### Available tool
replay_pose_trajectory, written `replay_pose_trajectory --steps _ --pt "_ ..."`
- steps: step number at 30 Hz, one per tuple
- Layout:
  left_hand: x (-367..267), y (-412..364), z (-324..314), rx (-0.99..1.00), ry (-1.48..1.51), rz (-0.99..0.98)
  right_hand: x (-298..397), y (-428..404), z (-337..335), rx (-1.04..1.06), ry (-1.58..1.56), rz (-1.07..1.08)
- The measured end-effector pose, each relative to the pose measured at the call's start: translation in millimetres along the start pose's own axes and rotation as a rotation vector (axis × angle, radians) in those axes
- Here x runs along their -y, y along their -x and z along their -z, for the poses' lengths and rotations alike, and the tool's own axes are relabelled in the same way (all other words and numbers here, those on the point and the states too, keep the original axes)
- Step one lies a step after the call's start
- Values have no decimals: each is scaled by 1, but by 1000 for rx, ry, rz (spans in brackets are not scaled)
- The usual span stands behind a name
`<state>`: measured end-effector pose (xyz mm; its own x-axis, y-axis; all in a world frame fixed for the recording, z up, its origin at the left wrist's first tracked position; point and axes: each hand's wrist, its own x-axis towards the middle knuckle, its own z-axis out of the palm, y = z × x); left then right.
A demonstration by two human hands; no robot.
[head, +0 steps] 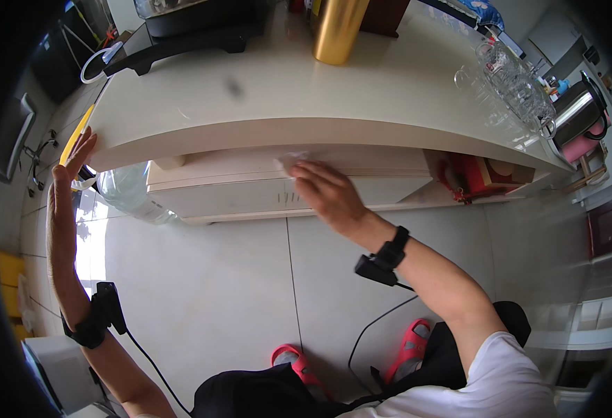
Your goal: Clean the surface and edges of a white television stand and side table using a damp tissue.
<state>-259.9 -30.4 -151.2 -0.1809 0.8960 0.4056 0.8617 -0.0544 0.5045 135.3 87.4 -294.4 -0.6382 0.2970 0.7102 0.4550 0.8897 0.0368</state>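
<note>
My right hand reaches to the white cabinet under the counter, its fingers on a small pale wad, perhaps tissue or cloth, against the ledge above the doors. At the far left, my left hand is raised with thumb and fingers apart, by the left end of the pale countertop; whether its palm touches the edge cannot be told. A yellow strip shows behind its fingers. Close to that hand, a large clear plastic bottle lies beside the cabinet. Both wrists wear black strapped devices with cables.
On the countertop stand a black appliance, a gold cylinder and several clear glasses. A steel kettle is at the right. Red and brown boxes fill the shelf right of the cabinet. A cable hangs near my feet.
</note>
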Motion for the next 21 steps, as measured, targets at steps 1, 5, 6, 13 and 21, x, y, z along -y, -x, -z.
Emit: replay_pose_trajectory --steps 1,5,6,13,21 --pt "0 0 -1 0 -1 -9 -11 16 12 14 22 -43" --pt "3 3 -3 -60 -44 45 -53 67 68 43 121 -204" --pt "4 2 -3 -60 -43 50 -60 78 81 49 156 -260" --pt "-8 -3 -19 -55 -14 40 -67 97 73 -58 209 -557" --pt "-22 -8 -23 4 89 -103 12 -30 -50 -30 163 -485"
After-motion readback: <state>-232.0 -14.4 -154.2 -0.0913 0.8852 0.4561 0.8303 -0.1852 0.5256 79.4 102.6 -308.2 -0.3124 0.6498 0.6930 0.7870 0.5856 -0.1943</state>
